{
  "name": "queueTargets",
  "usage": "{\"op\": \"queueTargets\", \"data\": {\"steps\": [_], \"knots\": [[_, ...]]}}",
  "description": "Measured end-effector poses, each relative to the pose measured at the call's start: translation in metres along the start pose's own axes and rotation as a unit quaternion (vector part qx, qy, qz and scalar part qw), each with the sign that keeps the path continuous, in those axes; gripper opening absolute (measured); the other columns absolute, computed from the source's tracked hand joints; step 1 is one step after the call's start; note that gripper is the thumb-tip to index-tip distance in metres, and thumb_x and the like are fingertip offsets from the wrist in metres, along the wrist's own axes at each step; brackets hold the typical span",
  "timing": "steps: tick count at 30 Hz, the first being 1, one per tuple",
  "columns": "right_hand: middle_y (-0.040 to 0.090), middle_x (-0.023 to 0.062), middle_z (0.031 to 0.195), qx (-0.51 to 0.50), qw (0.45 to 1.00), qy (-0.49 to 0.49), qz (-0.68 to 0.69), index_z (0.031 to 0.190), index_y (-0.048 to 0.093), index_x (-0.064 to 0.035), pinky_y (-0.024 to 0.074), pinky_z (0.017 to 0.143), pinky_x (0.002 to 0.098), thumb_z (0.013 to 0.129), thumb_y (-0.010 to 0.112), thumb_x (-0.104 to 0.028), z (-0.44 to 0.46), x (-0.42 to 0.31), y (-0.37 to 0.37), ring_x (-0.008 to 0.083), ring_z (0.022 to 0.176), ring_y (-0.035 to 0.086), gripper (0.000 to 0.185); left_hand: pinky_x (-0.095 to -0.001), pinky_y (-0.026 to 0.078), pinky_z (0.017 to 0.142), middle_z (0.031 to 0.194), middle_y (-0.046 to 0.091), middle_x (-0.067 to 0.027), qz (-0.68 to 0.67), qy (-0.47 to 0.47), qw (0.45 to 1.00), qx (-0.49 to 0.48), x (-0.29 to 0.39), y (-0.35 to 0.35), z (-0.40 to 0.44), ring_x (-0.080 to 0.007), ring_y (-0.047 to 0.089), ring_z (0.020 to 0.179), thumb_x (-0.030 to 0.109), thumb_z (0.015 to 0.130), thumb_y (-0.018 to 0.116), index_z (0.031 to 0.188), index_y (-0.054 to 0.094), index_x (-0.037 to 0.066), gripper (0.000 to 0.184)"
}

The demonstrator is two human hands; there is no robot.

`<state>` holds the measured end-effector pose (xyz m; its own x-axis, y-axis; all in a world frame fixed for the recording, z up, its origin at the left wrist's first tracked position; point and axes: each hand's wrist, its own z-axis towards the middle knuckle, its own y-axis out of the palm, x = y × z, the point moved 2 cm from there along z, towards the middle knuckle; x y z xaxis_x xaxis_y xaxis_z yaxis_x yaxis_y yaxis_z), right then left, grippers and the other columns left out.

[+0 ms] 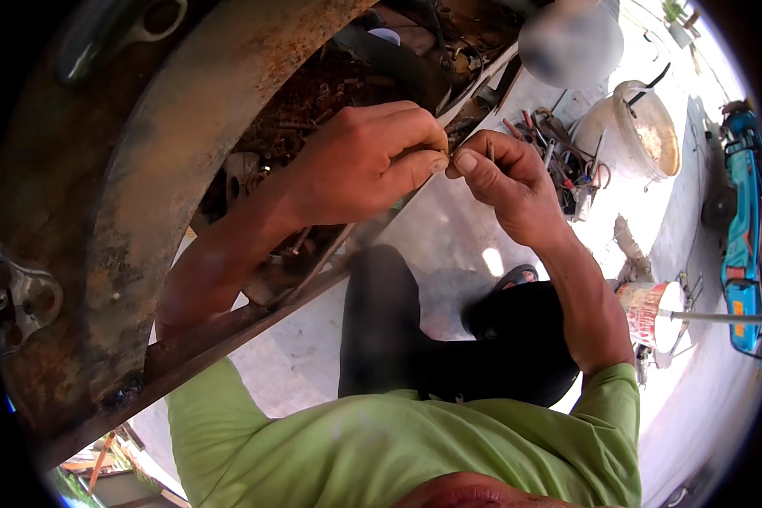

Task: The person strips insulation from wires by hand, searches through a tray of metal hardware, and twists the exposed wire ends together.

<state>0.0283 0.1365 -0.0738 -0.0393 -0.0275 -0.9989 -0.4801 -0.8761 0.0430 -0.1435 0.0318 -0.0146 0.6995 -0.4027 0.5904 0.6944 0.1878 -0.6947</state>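
My left hand (356,161) reaches over the edge of the rusty metal bench, its thumb and forefinger pinched together. Whatever is between those fingertips is too small or hidden to make out. Close against it, my right hand (510,182) is closed, fingers curled and thumb pressed on the forefinger. A thin, short metal piece (489,150) sticks up between its fingers; its exact kind does not show. The fingertips of both hands nearly touch. Beneath and behind my left hand lies a dark pile of small rusty metal parts (313,106).
The rusty bench (178,127) fills the left, with a shiny metal part (21,296) on it. At right are hand tools (559,157) on the floor, a whitish bucket (631,127), a paint-stained can (652,313) and a blue machine (742,229). A blurred round patch covers something at top.
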Motion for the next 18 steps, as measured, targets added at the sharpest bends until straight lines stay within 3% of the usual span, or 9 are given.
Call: {"op": "queueTargets", "data": {"steps": [4, 7, 8, 10, 11, 12, 15, 16, 18], "knots": [[0.061, 0.0031, 0.076, 0.074, 0.984, -0.072, -0.144, 0.097, 0.066, 0.0012, 0.0448, 0.064, 0.0245, 0.092, 0.071, -0.012, -0.005, -0.011, 0.006, 0.0072, 0.074, 0.054, 0.015, -0.0297, 0.045, 0.06, 0.076, 0.059, -0.005, -0.051, -0.073, 0.996, -0.029, -0.013, 0.004, -0.003, -0.0125, 0.055, 0.067, 0.013, 0.099, 0.058, 0.097, 0.063, -0.002, 0.016], [0.063, 0.0052, 0.082, 0.109, 0.936, -0.194, -0.274, 0.095, 0.066, 0.0014, 0.0463, 0.066, 0.0239, 0.09, 0.072, -0.01, -0.002, -0.014, 0.009, 0.0077, 0.075, 0.056, 0.014, -0.0349, 0.046, 0.06, 0.071, 0.06, -0.0108, -0.105, -0.172, 0.979, -0.031, -0.016, 0.003, -0.002, -0.0196, 0.055, 0.063, 0.018, 0.094, 0.066, 0.088, 0.062, 0.0, 0.019], [0.064, 0.0046, 0.088, 0.113, 0.938, -0.183, -0.273, 0.097, 0.065, 0.0003, 0.0481, 0.069, 0.0241, 0.092, 0.072, -0.01, -0.002, -0.012, 0.008, 0.0099, 0.077, 0.059, 0.013, -0.0335, 0.045, 0.06, 0.072, 0.061, -0.0098, -0.112, -0.185, 0.976, 0.0, -0.018, -0.001, -0.001, -0.018, 0.055, 0.063, 0.021, 0.094, 0.067, 0.087, 0.063, 0.001, 0.021], [0.062, 0.0011, 0.085, 0.114, 0.979, -0.129, -0.107, 0.098, 0.064, -0.0011, 0.0463, 0.066, 0.0235, 0.094, 0.07, -0.012, 0.001, -0.002, 0.006, 0.0102, 0.074, 0.057, 0.013, -0.0308, 0.045, 0.06, 0.073, 0.063, -0.0079, -0.127, -0.211, 0.967, 0.062, -0.029, -0.012, 0.001, -0.0147, 0.054, 0.063, 0.025, 0.093, 0.067, 0.086, 0.064, 0.001, 0.026], [0.06, -0.0007, 0.083, 0.113, 0.988, -0.099, -0.023, 0.099, 0.063, -0.0018, 0.0454, 0.064, 0.0232, 0.095, 0.068, -0.013, 0.003, 0.003, 0.004, 0.0103, 0.073, 0.056, 0.013, -0.0284, 0.045, 0.059, 0.078, 0.064, -0.0058, -0.197, -0.244, 0.948, 0.055, -0.043, -0.02, -0.001, -0.0124, 0.054, 0.063, 0.026, 0.096, 0.064, 0.093, 0.064, 0.004, 0.022], [0.054, -0.0064, 0.078, 0.093, 0.992, -0.03, 0.074, 0.1, 0.061, -0.0054, 0.0358, 0.056, 0.0211, 0.1, 0.064, -0.018, 0.005, 0.009, -0.002, 0.0057, 0.065, 0.047, 0.013, -0.026, 0.045, 0.059, 0.083, 0.065, -0.0038, -0.265, -0.275, 0.923, 0.048, -0.064, -0.034, -0.007, -0.01, 0.053, 0.063, 0.026, 0.099, 0.062, 0.1, 0.064, 0.006, 0.02], [0.047, -0.0092, 0.073, 0.081, 0.98, 0.053, 0.176, 0.097, 0.061, -0.0076, 0.0241, 0.052, 0.021, 0.101, 0.061, -0.02, 0.007, 0.012, -0.004, 0.0016, 0.06, 0.035, 0.014, -0.0229, 0.043, 0.055, 0.091, 0.066, -0.0025, -0.447, -0.269, 0.85, 0.07, -0.095, -0.065, -0.018, -0.0072, 0.052, 0.061, 0.029, 0.102, 0.057, 0.11, 0.063, 0.01, 0.022], [0.042, -0.0052, 0.073, 0.08, 0.98, 0.051, 0.175, 0.105, 0.058, -0.0048, 0.0196, 0.049, 0.0232, 0.103, 0.058, -0.021, 0.008, 0.015, -0.004, 0.0042, 0.057, 0.029, 0.017, -0.0226, 0.042, 0.053, 0.092, 0.066, -0.0025, -0.459, -0.281, 0.838, 0.097, -0.1, -0.067, -0.019, -0.0067, 0.051, 0.06, 0.031, 0.102, 0.057, 0.111, 0.063, 0.011, 0.023], [0.041, -0.0051, 0.073, 0.071, 0.98, 0.055, 0.179, 0.105, 0.058, -0.005, 0.02, 0.049, 0.0232, 0.103, 0.058, -0.021, 0.008, 0.017, -0.003, 0.0042, 0.056, 0.029, 0.016, -0.0219, 0.04, 0.049, 0.094, 0.067, -0.0022, -0.434, -0.333, 0.82, 0.168, -0.104, -0.069, -0.017, -0.0051, 0.049, 0.058, 0.034, 0.101, 0.058, 0.111, 0.063, 0.011, 0.025]]}}
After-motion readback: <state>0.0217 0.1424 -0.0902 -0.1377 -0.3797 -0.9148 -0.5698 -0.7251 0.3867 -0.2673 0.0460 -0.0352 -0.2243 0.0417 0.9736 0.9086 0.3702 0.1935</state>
